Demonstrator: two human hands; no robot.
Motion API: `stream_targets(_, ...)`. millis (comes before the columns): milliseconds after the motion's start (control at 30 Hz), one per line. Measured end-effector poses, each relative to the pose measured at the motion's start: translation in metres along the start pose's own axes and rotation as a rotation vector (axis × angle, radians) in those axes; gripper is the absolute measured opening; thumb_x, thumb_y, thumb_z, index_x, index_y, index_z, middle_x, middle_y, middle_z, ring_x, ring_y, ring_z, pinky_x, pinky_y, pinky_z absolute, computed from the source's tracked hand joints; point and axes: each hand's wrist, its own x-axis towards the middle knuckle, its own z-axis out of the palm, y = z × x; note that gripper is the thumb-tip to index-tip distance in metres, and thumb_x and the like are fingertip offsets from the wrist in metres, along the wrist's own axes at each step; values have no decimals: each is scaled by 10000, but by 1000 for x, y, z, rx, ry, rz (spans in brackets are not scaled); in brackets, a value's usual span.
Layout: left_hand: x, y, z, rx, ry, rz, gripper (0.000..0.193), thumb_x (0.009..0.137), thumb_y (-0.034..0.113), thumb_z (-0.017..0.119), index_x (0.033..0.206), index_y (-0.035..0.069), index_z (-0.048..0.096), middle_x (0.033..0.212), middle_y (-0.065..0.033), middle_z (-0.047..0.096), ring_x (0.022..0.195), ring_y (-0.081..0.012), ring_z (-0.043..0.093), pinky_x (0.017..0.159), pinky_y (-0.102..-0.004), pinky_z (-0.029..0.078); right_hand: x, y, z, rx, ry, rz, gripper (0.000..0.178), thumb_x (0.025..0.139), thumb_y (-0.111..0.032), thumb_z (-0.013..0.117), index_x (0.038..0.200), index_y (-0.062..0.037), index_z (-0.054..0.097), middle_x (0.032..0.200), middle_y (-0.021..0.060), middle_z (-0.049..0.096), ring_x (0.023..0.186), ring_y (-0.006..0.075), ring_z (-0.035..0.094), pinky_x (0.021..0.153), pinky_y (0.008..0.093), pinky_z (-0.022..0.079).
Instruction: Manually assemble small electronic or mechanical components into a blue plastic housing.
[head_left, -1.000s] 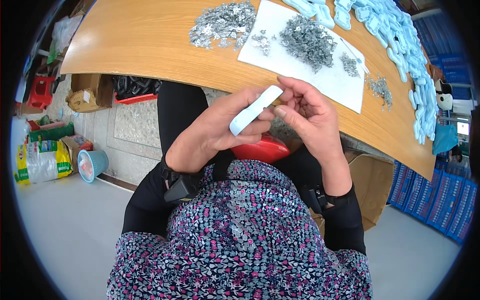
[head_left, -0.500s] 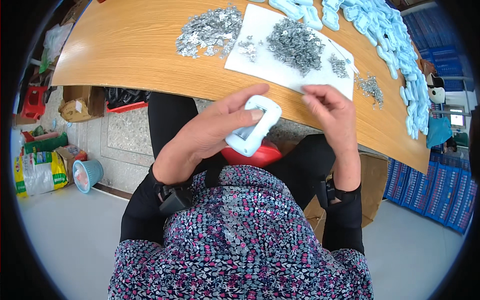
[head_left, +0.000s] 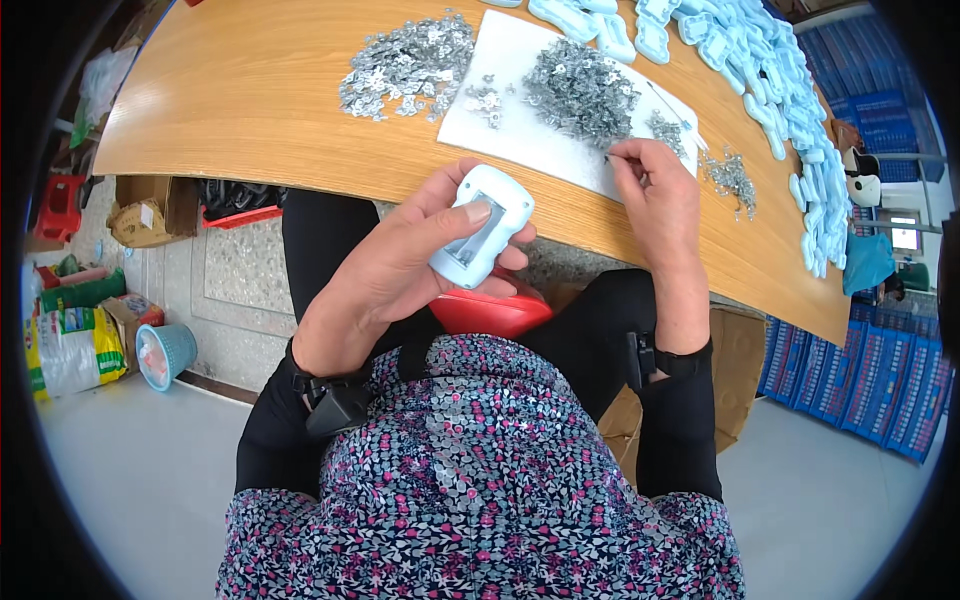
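Note:
In my left hand is a light blue plastic casing with a rectangular recess. The thumb presses into that recess, and the fingers wrap around beneath the casing. My right hand is pinched at the front edge of a white foam sheet; a tiny dark speck shows at the fingertips, too small to name. Just beyond that hand lies a heap of small metal clips or springs. A smaller cluster of metal pieces sits on the sheet to its right.
Flat metal pieces are heaped left of the sheet on the wooden table. A thin white-tipped tool lies by the right cluster, with loose metal parts beyond. Many light blue casings cover the far right.
My left hand has drawn the casing slightly left and turned its recess more into view. The fingers of my right hand have closed into a pinch at the foam sheet's edge.

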Motion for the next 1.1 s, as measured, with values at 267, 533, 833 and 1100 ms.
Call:
stream_targets(267,16,-12,-7,-317,-141,-31,498,1077,373,357,1503,115,342,1233,-219,588,1073,-299,649,873,-472,587,0,17,3,-5,-24,-9,122,870,-84,668,985,-47,683,887,133,660,758,266,648,715,343,516)
stream_targets(533,18,-9,8,-91,20,68,618,951,192,618,1490,73,339,1071,-120,602,926,-213,646,801,-371,559,-17,-20,-1,331,-55,-6,118,826,-53,712,939,-40,684,857,41,661,748,149,629,682,271,496)
stream_targets(833,24,-4,23,65,165,192,625,796,47,734,1337,-46,435,909,-95,630,762,-158,646,678,-296,538,-37,-60,4,263,-110,-226,178,805,-54,719,980,-53,686,859,116,644,775,313,657,695,370,530)
stream_targets(1100,21,-4,24,122,179,198,476,798,59,718,1226,-45,539,883,-67,645,726,-133,634,661,-277,528,-40,-56,2,638,-277,36,143,936,-70,662,1043,24,662,880,-6,646,783,61,569,701,223,473)
